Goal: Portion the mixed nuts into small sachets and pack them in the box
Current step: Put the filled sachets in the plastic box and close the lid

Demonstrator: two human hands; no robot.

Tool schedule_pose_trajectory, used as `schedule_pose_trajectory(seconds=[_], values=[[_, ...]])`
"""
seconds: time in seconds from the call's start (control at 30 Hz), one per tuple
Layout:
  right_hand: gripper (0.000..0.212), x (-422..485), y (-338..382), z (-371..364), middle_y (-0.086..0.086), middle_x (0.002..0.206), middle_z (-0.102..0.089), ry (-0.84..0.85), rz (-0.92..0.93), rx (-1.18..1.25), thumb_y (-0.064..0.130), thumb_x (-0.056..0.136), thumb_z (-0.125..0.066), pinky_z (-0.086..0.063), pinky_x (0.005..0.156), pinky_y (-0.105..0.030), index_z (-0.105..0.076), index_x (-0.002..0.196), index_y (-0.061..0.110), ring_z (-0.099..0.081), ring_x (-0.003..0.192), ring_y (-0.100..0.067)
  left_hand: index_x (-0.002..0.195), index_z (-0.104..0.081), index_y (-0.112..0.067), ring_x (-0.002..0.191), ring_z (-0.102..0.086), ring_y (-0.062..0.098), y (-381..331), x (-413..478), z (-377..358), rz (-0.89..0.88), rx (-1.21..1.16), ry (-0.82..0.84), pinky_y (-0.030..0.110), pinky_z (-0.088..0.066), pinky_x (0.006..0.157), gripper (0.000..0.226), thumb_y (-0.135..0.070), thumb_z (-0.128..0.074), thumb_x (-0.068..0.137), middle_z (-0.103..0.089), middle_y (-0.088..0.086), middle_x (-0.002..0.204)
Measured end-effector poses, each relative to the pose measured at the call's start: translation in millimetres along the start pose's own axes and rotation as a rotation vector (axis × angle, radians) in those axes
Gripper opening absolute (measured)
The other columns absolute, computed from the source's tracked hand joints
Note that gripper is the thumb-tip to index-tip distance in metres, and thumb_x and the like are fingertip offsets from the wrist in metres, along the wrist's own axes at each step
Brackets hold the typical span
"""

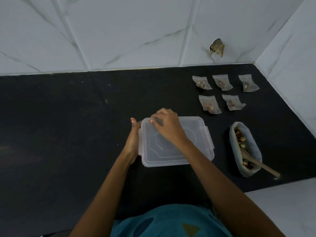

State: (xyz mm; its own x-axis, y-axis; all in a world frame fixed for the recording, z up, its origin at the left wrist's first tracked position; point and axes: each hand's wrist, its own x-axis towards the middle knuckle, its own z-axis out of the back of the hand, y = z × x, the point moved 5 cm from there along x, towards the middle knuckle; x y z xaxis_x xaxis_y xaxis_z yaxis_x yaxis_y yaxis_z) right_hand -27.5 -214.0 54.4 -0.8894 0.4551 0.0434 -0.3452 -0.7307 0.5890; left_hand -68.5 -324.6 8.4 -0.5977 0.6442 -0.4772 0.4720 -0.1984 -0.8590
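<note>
Two hands, the left hand [132, 142] and right hand [168, 124], grip one lidded box [153, 147]. Beyond the grip, rightward: five filled sachets [222, 82]. Right of it: one nut bag [254, 151], its nuts too blurred to count, and one wooden spoon [261, 165].

The box [159, 151] is translucent plastic, the spoon [261, 165] wood, the counter [59, 134] matt black, the wall tiles [136, 31] glossy.
</note>
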Motion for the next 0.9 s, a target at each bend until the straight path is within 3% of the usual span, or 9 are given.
schedule_pose_trajectory(seconds=[0.1,0.2,0.27,0.37,0.5,0.6,0.73,0.9], values=[[0.033,-5.8,-0.8,15.1,-0.007,0.118,-0.054,-0.041,-0.019,0.118,0.014,0.091,-0.054,-0.036,0.096,-0.024,-0.057,0.124,0.012,-0.047,0.111,-0.017,0.130,-0.046,-0.021,0.097,-0.061,0.014,-11.1,-10.5,0.8,-0.102,0.190,-0.096,0.031,-0.050,0.078,0.045,-0.046,-0.041,0.093,-0.056,0.004,0.121],[0.031,-26.4,-19.6,43.4,-0.005,0.118,-0.057,-0.161,-0.093,0.103,0.007,0.091,-0.052,-0.035,0.091,-0.018,-0.060,0.120,0.015,-0.050,0.111,-0.016,0.135,-0.039,-0.020,0.112,-0.050,0.012,-18.5,-24.6,10.0,-0.196,0.439,-0.251,0.035,-0.048,0.090,0.054,-0.032,-0.060,0.086,-0.046,0.001,0.131],[0.031,-47.1,-41.0,63.0,-0.004,0.122,-0.056,-0.226,-0.203,0.053,0.008,0.090,-0.054,-0.035,0.093,-0.021,-0.060,0.119,0.018,-0.050,0.114,-0.016,0.134,-0.042,-0.015,0.112,-0.049,0.012,-21.3,-35.8,14.1,-0.223,0.571,-0.331,0.033,-0.046,0.093,0.057,-0.027,-0.065,0.083,-0.046,0.005,0.132],[0.035,-77.5,-72.0,79.0,-0.004,0.126,-0.052,-0.243,-0.390,-0.014,0.013,0.086,-0.060,-0.037,0.094,-0.026,-0.057,0.121,0.017,-0.048,0.116,-0.017,0.126,-0.050,-0.013,0.101,-0.050,0.008,-23.4,-49.0,11.9,-0.264,0.664,-0.383,0.025,-0.044,0.084,0.047,-0.019,-0.066,0.083,-0.051,0.006,0.126],[0.035,-96.7,-93.1,75.1,-0.007,0.121,-0.055,-0.194,-0.568,0.185,0.014,0.085,-0.061,-0.044,0.082,-0.025,-0.056,0.120,0.016,-0.054,0.098,-0.012,0.121,-0.055,-0.011,0.096,-0.057,0.010,-24.8,-57.5,7.0,-0.300,0.705,-0.404,0.026,-0.048,0.082,0.040,-0.017,-0.065,0.084,-0.057,0.008,0.119],[0.036,-97.5,-92.9,75.1,-0.008,0.118,-0.056,-0.210,-0.580,0.218,0.013,0.086,-0.061,-0.042,0.081,-0.023,-0.056,0.121,0.014,-0.051,0.093,-0.009,0.123,-0.056,-0.008,0.096,-0.059,0.013,-28.9,-60.9,2.8,-0.309,0.789,-0.426,0.025,-0.047,0.079,0.038,-0.015,-0.063,0.086,-0.060,0.009,0.115],[0.034,-96.0,-84.9,82.7,-0.007,0.117,-0.057,-0.241,-0.544,0.128,0.016,0.087,-0.060,-0.038,0.073,-0.016,-0.056,0.121,0.014,-0.050,0.088,-0.007,0.114,-0.061,-0.002,0.078,-0.052,0.011,-34.4,-64.4,-1.9,-0.337,0.901,-0.458,0.014,-0.037,0.061,0.027,-0.011,-0.059,0.088,-0.058,0.008,0.096],[0.030,-75.3,-75.0,106.2,-0.005,0.114,-0.059,-0.265,-0.503,0.125,0.014,0.088,-0.058,-0.039,0.074,-0.018,-0.059,0.118,0.012,-0.050,0.086,-0.006,0.108,-0.063,-0.010,0.073,-0.056,0.003,-56.3,-61.1,-6.4,-0.421,0.845,-0.415,0.011,-0.041,0.059,0.022,-0.014,-0.060,0.087,-0.060,0.003,0.099]])
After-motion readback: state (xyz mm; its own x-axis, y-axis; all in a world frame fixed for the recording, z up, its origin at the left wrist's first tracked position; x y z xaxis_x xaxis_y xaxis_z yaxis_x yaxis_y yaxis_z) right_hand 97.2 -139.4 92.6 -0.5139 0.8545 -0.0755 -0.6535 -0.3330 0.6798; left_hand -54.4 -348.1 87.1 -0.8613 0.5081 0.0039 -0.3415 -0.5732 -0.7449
